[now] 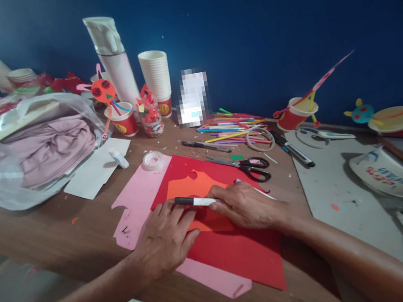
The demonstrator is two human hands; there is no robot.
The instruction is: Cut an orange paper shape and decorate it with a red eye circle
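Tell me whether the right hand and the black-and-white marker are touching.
Touching. The head view shows it: the right hand pinches the white end of the black-and-white marker, with no gap between them.

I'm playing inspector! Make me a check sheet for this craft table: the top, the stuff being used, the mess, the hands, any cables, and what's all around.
Surface: brown tabletop, dotted with small scraps.
Job's things: pen above orange paper, which lies on red paper; pink paper sticks out beside and below the red.
Clutter: scissors, thin coloured sticks in a loose pile, stacked paper cups, plastic bag.
Hands: right hand holds the pen; left hand lies spread over the papers.
Cables: nothing seen.
Surroundings: blue wall behind the table.
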